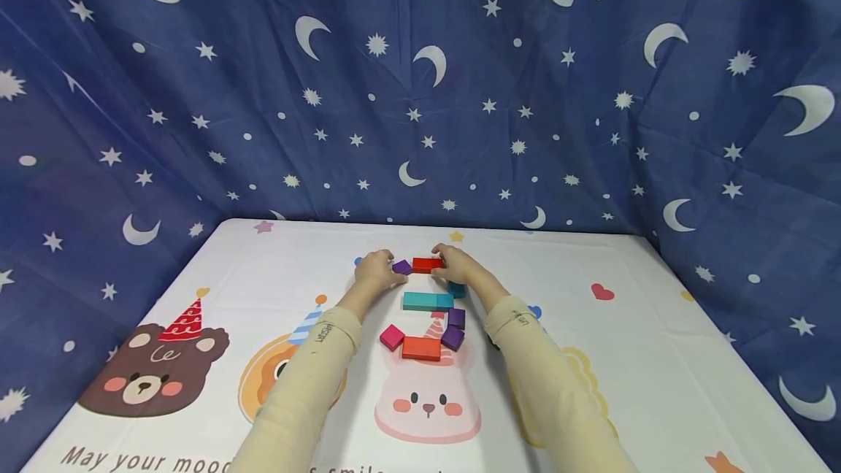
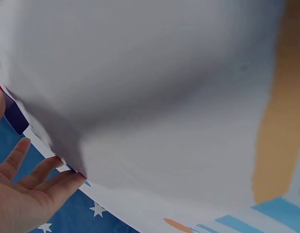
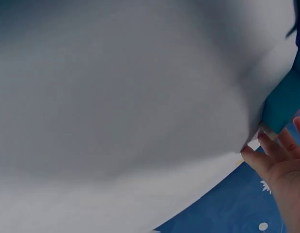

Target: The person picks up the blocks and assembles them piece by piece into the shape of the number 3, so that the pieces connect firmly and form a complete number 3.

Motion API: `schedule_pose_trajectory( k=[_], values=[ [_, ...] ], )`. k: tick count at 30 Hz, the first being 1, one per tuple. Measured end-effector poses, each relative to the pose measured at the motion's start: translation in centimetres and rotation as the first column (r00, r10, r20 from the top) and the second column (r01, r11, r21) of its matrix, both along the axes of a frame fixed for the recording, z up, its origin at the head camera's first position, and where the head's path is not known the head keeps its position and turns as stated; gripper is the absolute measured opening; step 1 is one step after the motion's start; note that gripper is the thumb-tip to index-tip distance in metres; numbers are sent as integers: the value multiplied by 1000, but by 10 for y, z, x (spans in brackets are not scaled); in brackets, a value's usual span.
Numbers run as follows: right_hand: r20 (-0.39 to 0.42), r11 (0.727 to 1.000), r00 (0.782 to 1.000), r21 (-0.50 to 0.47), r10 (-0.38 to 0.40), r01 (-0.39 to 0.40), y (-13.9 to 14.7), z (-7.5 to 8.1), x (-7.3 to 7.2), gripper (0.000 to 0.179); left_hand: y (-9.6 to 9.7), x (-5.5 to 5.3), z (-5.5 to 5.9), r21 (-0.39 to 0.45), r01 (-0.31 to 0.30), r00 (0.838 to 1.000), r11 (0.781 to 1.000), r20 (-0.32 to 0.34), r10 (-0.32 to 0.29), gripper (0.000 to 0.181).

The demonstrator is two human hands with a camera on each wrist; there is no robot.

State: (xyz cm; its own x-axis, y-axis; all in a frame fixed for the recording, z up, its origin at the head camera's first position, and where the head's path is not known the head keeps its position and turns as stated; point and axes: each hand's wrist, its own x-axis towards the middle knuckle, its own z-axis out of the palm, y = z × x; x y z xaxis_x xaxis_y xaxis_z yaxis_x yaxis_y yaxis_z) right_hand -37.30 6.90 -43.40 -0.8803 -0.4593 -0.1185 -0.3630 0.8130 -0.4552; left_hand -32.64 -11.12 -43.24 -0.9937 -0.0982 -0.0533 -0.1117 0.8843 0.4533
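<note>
At the far part of the table, a purple block [image 1: 402,267] and a long red block [image 1: 427,266] lie end to end. My left hand [image 1: 376,271] is at the left side of the purple block, thumb and forefinger spread about it. In the left wrist view that purple block [image 2: 16,116] shows beside the loosely extended fingers [image 2: 43,170]. At the red block's right end is my right hand [image 1: 458,268], its thumb at the near side and forefinger beyond it. A teal block [image 1: 456,290] lies just under the right hand, partly hidden. Firm contact is hard to make out.
Nearer, a teal bar [image 1: 427,301] lies crosswise. Two purple blocks, one [image 1: 455,319] above another [image 1: 452,338], run down its right side to an orange-red block [image 1: 422,348] and a pink block [image 1: 392,337]. A dark-blue starry curtain [image 1: 427,130] stands behind the printed white tablecloth [image 1: 657,356].
</note>
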Motion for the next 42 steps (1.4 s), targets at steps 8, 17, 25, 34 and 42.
schedule_pose_trajectory(
  k=[8, 17, 25, 34, 42],
  values=[
    [-65, 998, 996, -22, 56, -57, 12, 10, 9, 41, -14, 3, 6, -16, 36, 999, 999, -8, -36, 53],
    [-149, 997, 986, -18, 72, -75, 21, 23, 22, 33, -38, 8, 12, -47, 74, 990, 996, -115, -79, 42],
    [-251, 992, 964, -66, 92, -112, 26, 32, 36, 32, -51, 22, 15, -44, 164, 963, 986, -211, -169, 42],
    [-366, 980, 919, -78, 144, -184, 33, 49, 60, 32, -76, 51, 26, -50, 196, 927, 979, -317, -202, 45],
    [-402, 977, 905, -93, 138, -191, 53, 56, 86, 33, -96, 72, 32, -50, 268, 907, 962, -323, -269, 50]
  ],
)
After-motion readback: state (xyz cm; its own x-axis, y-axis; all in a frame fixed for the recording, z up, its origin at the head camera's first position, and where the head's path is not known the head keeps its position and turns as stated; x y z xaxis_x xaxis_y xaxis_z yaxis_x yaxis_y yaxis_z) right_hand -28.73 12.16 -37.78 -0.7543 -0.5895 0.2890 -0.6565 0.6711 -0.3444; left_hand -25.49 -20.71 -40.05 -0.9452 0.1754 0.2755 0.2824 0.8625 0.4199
